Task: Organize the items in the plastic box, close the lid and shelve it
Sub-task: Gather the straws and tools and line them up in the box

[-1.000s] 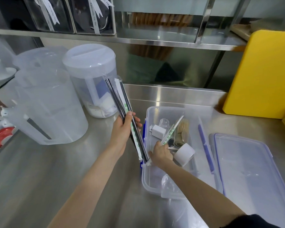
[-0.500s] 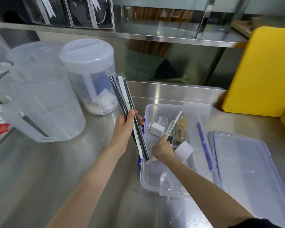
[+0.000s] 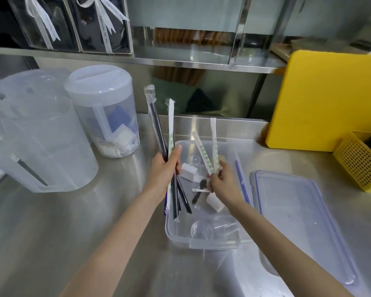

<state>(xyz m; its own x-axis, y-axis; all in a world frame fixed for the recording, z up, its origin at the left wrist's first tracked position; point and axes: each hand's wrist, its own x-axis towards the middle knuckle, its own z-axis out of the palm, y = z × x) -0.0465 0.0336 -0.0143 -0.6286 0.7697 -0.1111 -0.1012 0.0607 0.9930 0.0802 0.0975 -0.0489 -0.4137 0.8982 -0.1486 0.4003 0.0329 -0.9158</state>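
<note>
A clear plastic box point(image 3: 212, 243) stands open on the steel counter in front of me. My left hand point(image 3: 164, 172) grips a bundle of long wrapped straws point(image 3: 159, 133), black and white, held upright over the box's left edge. My right hand point(image 3: 222, 182) pinches two short paper-wrapped straws point(image 3: 209, 153) above the box. Inside lie a white charger block point(image 3: 187, 171), a white roll point(image 3: 214, 202), a dark spoon point(image 3: 198, 189) and clear small cups point(image 3: 201, 230). The box's clear lid point(image 3: 298, 211) with blue trim lies flat to the right.
Two large translucent pitchers point(image 3: 41, 146) and a lidded jug point(image 3: 103, 116) stand at the left. A yellow cutting board point(image 3: 330, 99) leans at the back right beside a yellow mesh basket point(image 3: 360, 163). A steel shelf point(image 3: 180, 61) runs above the counter.
My right hand has lifted out of the box with two short wrapped straws. My left hand has shifted slightly right with its bundle of long straws.
</note>
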